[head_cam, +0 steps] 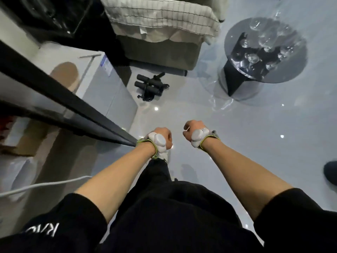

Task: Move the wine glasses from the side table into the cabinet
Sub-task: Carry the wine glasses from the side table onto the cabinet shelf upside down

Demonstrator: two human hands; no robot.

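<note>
a glossy pale grey floor [237, 143] fills the room, with a sofa under a white grid-lined throw [160, 17] at the far end. the dark glass cabinet door [60, 92] stands at the left. the round dark glass side table [295, 70] sits well off to the right, a cluster of clear wine glasses [262, 46] upon it. the left hand [162, 139] and right hand [195, 133] hang near each other, both curled into empty fists

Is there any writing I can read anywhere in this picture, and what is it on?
"KVK"-like white letters, upside down and cut off, on the black sleeve: only partly readable.
Blue label on the pale cabinet: too blurred to read.
Nothing else carries text.
</note>
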